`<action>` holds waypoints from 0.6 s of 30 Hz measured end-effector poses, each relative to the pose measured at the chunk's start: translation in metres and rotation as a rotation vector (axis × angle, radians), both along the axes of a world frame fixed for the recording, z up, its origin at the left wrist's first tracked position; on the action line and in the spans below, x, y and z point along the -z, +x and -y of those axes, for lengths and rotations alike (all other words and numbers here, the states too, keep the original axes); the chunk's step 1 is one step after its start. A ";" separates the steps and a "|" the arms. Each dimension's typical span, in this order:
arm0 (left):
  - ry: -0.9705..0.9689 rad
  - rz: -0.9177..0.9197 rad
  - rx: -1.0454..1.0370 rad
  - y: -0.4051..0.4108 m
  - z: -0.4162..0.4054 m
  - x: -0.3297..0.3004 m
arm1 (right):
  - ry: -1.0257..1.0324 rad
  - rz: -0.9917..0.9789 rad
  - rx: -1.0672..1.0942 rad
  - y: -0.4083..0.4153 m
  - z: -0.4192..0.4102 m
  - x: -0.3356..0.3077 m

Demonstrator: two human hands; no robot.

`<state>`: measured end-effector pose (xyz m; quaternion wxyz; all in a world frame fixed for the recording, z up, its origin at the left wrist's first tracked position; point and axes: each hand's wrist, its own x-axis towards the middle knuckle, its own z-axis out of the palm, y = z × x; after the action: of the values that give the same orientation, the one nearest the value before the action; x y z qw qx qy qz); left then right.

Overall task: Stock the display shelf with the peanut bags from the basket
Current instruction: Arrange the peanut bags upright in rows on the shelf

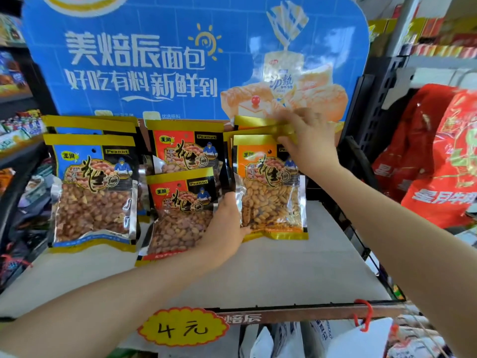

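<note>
Head view: both hands [227, 223] grip orange peanut bag [271, 200] edges.

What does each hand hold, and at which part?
Left hand grips the front orange peanut bag at its lower left edge. Right hand pinches the gold top edge of the orange bags.
</note>
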<state>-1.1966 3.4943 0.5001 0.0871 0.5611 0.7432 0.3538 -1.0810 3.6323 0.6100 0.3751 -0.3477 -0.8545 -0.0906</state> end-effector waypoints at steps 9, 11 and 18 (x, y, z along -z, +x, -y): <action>-0.072 -0.029 -0.035 -0.002 0.007 0.003 | -0.234 0.354 -0.107 -0.033 0.008 -0.027; -0.101 -0.056 -0.052 -0.001 0.006 0.001 | -0.335 0.289 -0.119 -0.033 0.009 -0.036; -0.111 -0.134 -0.029 -0.001 0.003 0.001 | -0.365 0.477 -0.002 -0.025 0.002 -0.038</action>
<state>-1.1971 3.4908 0.4995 0.0630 0.5671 0.7739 0.2747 -1.1064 3.6305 0.6481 0.0953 -0.3774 -0.9210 -0.0143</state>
